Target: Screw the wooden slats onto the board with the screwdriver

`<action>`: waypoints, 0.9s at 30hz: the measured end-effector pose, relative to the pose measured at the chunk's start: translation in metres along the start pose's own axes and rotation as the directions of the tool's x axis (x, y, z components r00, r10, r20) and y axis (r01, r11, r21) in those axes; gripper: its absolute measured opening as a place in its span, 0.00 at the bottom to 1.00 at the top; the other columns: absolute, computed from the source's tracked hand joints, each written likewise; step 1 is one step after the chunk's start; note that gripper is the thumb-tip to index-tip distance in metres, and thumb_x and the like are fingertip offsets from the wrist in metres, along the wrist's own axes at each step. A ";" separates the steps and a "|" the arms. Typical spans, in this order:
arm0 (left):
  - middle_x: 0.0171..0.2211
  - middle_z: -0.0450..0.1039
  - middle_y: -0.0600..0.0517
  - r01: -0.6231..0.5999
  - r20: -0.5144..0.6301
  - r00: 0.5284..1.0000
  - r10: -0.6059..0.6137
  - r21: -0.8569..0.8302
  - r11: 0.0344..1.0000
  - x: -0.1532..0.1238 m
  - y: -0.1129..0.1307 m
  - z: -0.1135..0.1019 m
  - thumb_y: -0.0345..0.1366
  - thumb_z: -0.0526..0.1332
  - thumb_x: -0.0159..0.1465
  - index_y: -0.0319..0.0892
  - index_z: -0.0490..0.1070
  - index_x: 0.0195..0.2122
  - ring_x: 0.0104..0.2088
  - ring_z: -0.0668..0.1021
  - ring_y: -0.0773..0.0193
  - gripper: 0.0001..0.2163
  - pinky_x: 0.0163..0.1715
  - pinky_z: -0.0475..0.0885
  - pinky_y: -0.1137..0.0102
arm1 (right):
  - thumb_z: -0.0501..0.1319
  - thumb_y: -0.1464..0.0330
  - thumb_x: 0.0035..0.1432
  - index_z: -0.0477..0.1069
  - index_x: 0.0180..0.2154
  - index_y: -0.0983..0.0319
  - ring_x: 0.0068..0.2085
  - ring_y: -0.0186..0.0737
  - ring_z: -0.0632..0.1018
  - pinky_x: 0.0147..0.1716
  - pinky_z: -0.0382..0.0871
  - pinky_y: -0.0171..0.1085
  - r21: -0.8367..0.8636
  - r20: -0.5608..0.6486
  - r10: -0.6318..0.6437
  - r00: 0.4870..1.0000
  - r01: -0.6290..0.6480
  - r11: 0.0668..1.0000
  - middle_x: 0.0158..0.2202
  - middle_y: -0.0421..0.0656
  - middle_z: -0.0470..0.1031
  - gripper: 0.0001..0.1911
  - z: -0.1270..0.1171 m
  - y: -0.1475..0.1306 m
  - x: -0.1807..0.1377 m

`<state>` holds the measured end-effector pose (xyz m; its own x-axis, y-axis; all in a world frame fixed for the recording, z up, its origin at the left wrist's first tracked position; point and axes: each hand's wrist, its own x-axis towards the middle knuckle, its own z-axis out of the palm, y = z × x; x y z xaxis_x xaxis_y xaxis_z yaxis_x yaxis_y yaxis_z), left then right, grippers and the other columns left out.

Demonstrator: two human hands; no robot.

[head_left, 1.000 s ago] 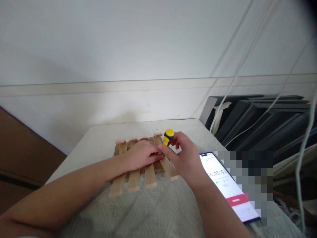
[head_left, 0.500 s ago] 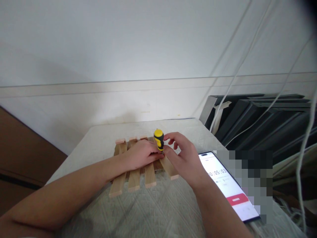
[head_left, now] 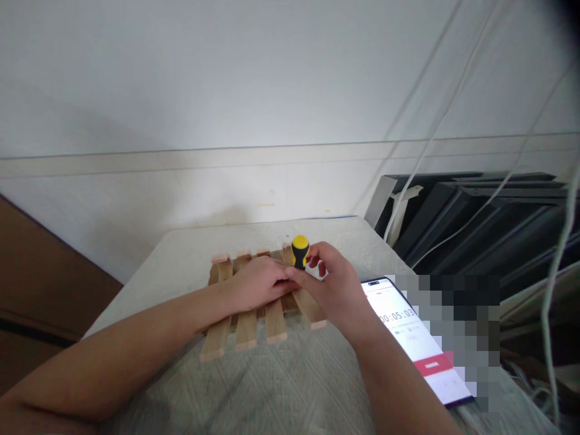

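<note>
We press our left hand [head_left: 260,283] flat on the wooden slat frame [head_left: 247,302], fingers stretched over the middle slats. Our right hand [head_left: 333,287] grasps a stubby screwdriver [head_left: 299,251] with a yellow and black handle; it stands nearly upright at the far right part of the frame, just beside the left fingertips. The frame lies on the pale quilted surface [head_left: 281,386]. A smartphone [head_left: 414,338] showing a timer lies near our right wrist.
</note>
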<state>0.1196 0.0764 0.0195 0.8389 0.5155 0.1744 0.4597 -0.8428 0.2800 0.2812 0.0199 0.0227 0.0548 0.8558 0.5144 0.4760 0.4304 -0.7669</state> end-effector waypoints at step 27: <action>0.33 0.79 0.52 0.012 0.020 1.000 -0.012 -0.022 1.000 -0.001 0.001 -0.001 0.37 0.54 0.68 0.43 0.77 0.37 0.34 0.78 0.63 0.11 0.35 0.66 0.72 | 0.62 0.57 0.53 0.76 0.37 0.60 0.24 0.36 0.70 0.24 0.63 0.36 0.110 0.072 0.231 0.970 -0.237 0.965 0.23 0.39 0.72 0.14 -0.009 0.000 0.001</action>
<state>0.1186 0.0753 0.0207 0.8392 0.5223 0.1517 0.4636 -0.8328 0.3024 0.2891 0.0180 0.0261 0.0996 0.9504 0.2946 0.3497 0.2438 -0.9046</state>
